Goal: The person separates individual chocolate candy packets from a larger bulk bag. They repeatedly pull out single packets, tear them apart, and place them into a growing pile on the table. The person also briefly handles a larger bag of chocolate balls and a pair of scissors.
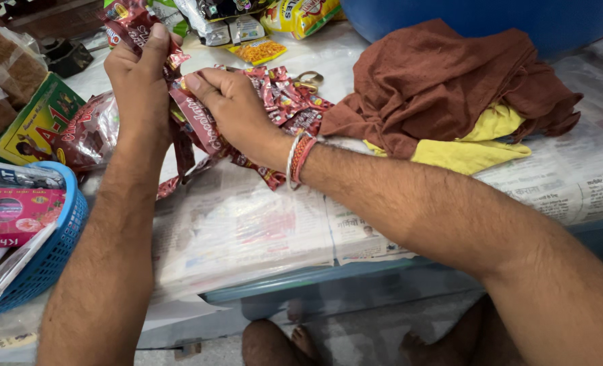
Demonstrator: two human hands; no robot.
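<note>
Both hands, left (138, 74) and right (230, 108), grip the red sachet strip (203, 125) between them.

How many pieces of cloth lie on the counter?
2: a brown cloth heaped right of the right hand, and a yellow cloth tucked under its lower edge. More may be hidden beneath the heap.

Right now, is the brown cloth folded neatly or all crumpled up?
Crumpled. The brown cloth lies bunched in loose folds over a yellow cloth on the newspaper-covered counter.
</note>
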